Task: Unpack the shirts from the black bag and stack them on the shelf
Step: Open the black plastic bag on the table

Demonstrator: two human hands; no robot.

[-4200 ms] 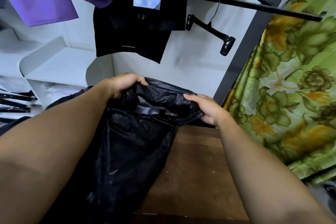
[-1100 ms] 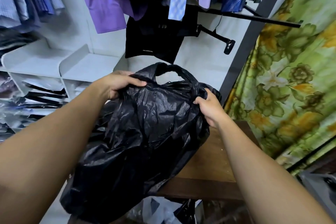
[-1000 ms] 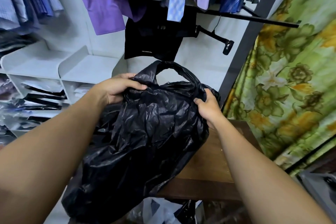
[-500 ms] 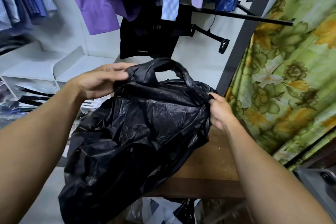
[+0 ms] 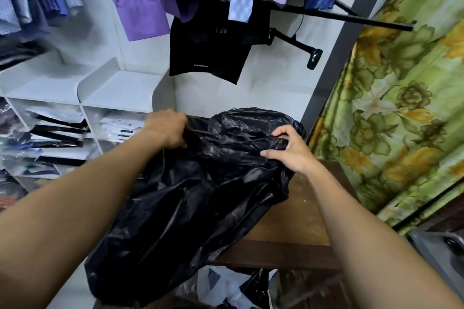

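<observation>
The crinkled black plastic bag (image 5: 200, 195) is lying over the left edge of the brown wooden table (image 5: 308, 223), its bottom sagging toward 7 o'clock. The table is likely bearing the weight while the mouth is being opened. 2 forearms are reaching forward to the bag's far end. The left hand (image 5: 167, 130), at 10 o'clock, is gripping a fold with curled fingers. The right hand (image 5: 288, 150), at 2 o'clock, is pinching plastic between thumb and bent fingers. Beyond, at 11 o'clock, the white partitioned shelf (image 5: 120, 90) is standing.

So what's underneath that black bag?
A wooden table lies under the right part of the black bag; the left part hangs past the table's edge. Lower down, crumpled plastic packaging shows. Anything on the tabletop directly beneath the bag is covered.
</observation>
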